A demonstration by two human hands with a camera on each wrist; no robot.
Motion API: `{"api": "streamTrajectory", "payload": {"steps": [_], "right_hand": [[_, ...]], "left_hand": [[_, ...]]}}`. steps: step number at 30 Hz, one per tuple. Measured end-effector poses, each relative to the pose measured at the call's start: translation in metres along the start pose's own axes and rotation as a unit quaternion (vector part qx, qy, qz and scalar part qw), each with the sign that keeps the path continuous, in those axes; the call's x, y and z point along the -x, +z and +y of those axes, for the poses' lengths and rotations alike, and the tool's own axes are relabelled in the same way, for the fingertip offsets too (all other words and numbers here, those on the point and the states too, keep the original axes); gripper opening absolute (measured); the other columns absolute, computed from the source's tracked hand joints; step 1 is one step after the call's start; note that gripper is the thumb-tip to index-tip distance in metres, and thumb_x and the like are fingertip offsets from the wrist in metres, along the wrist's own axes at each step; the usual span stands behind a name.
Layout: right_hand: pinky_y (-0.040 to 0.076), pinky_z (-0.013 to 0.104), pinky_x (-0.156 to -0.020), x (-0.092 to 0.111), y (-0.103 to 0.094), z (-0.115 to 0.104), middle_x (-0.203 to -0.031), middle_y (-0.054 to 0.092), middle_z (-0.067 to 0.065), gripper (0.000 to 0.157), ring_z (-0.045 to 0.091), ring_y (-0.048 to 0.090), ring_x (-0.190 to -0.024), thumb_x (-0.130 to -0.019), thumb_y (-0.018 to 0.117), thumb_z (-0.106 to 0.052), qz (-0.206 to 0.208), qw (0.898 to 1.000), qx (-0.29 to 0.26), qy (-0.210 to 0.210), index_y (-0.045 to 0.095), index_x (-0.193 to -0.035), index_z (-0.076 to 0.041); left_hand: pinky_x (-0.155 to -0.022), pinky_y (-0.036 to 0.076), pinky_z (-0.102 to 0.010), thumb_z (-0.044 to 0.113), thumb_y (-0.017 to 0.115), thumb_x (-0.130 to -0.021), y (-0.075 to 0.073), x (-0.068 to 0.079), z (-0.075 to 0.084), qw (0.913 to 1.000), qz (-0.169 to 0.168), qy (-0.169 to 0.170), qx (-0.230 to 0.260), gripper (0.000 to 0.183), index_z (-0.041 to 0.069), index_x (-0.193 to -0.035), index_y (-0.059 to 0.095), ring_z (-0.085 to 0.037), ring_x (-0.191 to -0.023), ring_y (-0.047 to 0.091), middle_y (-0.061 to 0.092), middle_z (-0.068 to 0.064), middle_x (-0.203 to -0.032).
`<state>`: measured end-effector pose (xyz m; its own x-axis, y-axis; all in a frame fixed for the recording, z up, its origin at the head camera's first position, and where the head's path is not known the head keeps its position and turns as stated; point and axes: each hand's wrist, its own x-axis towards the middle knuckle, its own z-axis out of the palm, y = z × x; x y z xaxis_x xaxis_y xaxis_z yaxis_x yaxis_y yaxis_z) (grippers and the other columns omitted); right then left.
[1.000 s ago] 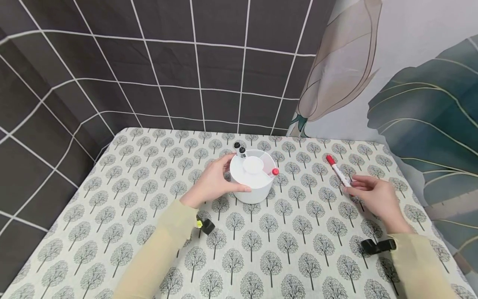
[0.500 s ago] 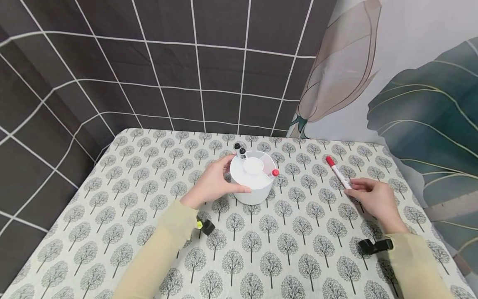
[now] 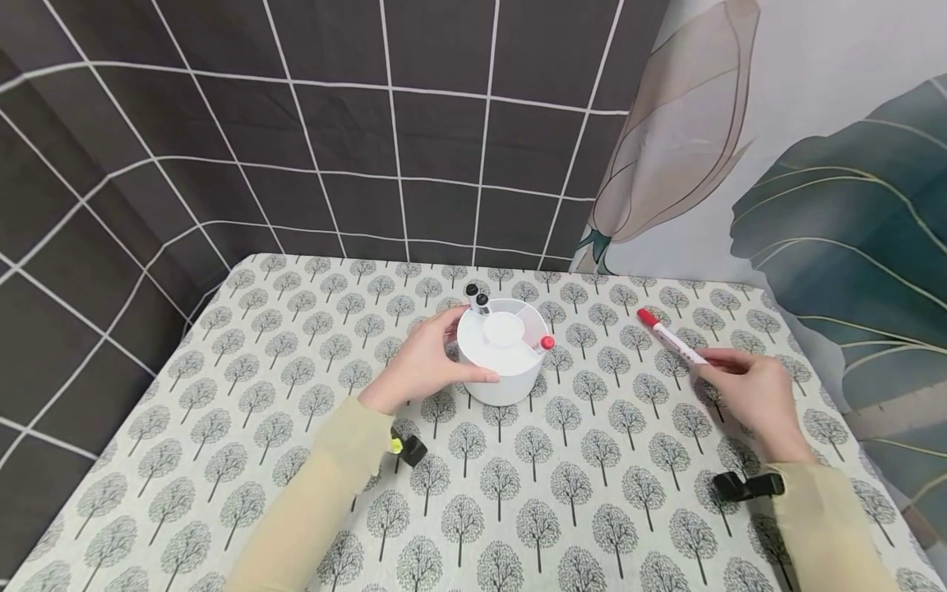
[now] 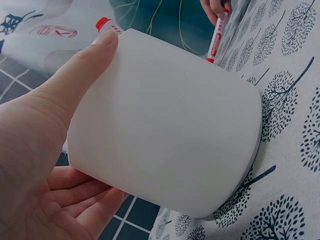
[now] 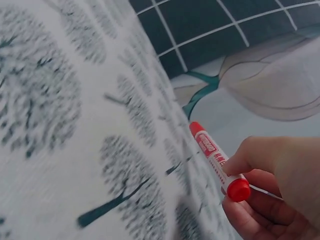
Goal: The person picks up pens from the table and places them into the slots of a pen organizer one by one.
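Toward the middle of the table, my left hand point(image 3: 422, 360) grips a white round pen holder point(image 3: 503, 388) from its left side. Its thumb lies along the near wall and its fingers reach round the back. Two black-ended markers point(image 3: 482, 302) stand in the holder at the far left of its rim. A red-ended marker point(image 3: 546, 343) leans out on the right. Off to the right, my right hand point(image 3: 756, 401) pinches a white marker with a red cap point(image 3: 675, 340) by its rear end. The right wrist view shows that marker point(image 5: 214, 161) between thumb and fingers, both ends red.
A cloth printed with trees point(image 3: 533, 493) covers the table. Behind it hangs a dark gridded curtain point(image 3: 333, 123), and a flower-patterned curtain point(image 3: 688, 164) hangs at the back right. Black camera mounts point(image 3: 747, 487) sit at both wrists.
The right hand has closed on the red-capped marker, whose capped end has swung slightly left. The left hand and the pen holder stay in place.
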<state>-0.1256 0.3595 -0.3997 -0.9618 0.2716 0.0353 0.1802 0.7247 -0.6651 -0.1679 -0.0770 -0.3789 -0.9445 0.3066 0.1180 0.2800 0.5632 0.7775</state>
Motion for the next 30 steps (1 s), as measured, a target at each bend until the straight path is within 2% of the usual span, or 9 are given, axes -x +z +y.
{"api": "streamTrajectory", "payload": {"steps": [4, 8, 11, 14, 22, 30], "right_hand": [[0.044, 0.026, -0.052, 0.0, -0.006, -0.01, -0.09, 0.068, -0.005, 0.045, 0.01, 0.057, -0.073, -0.081, 0.072, -0.04, 0.008, 1.0, -0.022, 0.002, 0.067, -0.117, -0.013], [0.043, 0.027, -0.043, 0.001, -0.01, -0.021, -0.085, 0.067, -0.012, 0.042, 0.009, 0.058, -0.067, -0.082, 0.072, -0.037, 0.026, 0.999, -0.034, -0.014, 0.068, -0.115, -0.012], [0.043, 0.024, -0.043, 0.0, -0.011, -0.029, -0.082, 0.065, -0.017, 0.04, 0.007, 0.058, -0.067, -0.082, 0.072, -0.036, 0.036, 0.998, -0.036, -0.025, 0.069, -0.114, -0.012], [0.044, 0.022, -0.045, 0.0, -0.012, -0.038, -0.084, 0.065, -0.018, 0.039, 0.005, 0.058, -0.069, -0.082, 0.071, -0.037, 0.038, 0.998, -0.045, -0.027, 0.069, -0.114, -0.014], [0.046, 0.014, -0.055, -0.003, -0.013, -0.07, -0.095, 0.066, -0.006, 0.037, 0.004, 0.06, -0.077, -0.082, 0.071, -0.036, 0.057, 0.994, -0.084, -0.032, 0.069, -0.114, -0.018], [0.047, 0.011, -0.063, -0.009, -0.011, -0.102, -0.097, 0.066, -0.003, 0.031, 0.007, 0.061, -0.081, -0.081, 0.074, -0.025, 0.091, 0.981, -0.162, -0.051, 0.071, -0.11, -0.015]], "left_hand": [[-0.1, 0.035, -0.045, 0.07, 0.079, -0.044, 0.0, 0.0, 0.0, 1.0, 0.0, -0.003, -0.001, 0.115, 0.018, -0.139, 0.042, -0.015, -0.118, 0.047, 0.049, 0.005, -0.133], [-0.1, 0.036, -0.044, 0.068, 0.08, -0.045, 0.001, -0.001, -0.001, 0.9999, -0.005, 0.001, 0.009, 0.113, 0.018, -0.139, 0.043, -0.014, -0.117, 0.048, 0.051, 0.005, -0.131], [-0.099, 0.037, -0.042, 0.068, 0.08, -0.045, 0.002, -0.001, -0.002, 0.9999, -0.013, 0.002, 0.01, 0.113, 0.018, -0.139, 0.042, -0.014, -0.117, 0.048, 0.051, 0.005, -0.131], [-0.098, 0.038, -0.04, 0.068, 0.08, -0.045, 0.002, -0.001, -0.003, 0.9998, -0.017, 0.002, 0.01, 0.114, 0.019, -0.14, 0.041, -0.013, -0.117, 0.048, 0.051, 0.005, -0.131], [-0.098, 0.038, -0.04, 0.068, 0.08, -0.045, 0.003, -0.003, -0.003, 0.9998, -0.015, 0.005, 0.012, 0.111, 0.021, -0.139, 0.042, -0.012, -0.115, 0.049, 0.051, 0.007, -0.13], [-0.099, 0.036, -0.044, 0.071, 0.078, -0.045, 0.001, -0.002, -0.006, 0.9999, -0.01, -0.004, -0.009, 0.113, 0.022, -0.14, 0.041, -0.012, -0.118, 0.046, 0.05, 0.007, -0.131]]}}
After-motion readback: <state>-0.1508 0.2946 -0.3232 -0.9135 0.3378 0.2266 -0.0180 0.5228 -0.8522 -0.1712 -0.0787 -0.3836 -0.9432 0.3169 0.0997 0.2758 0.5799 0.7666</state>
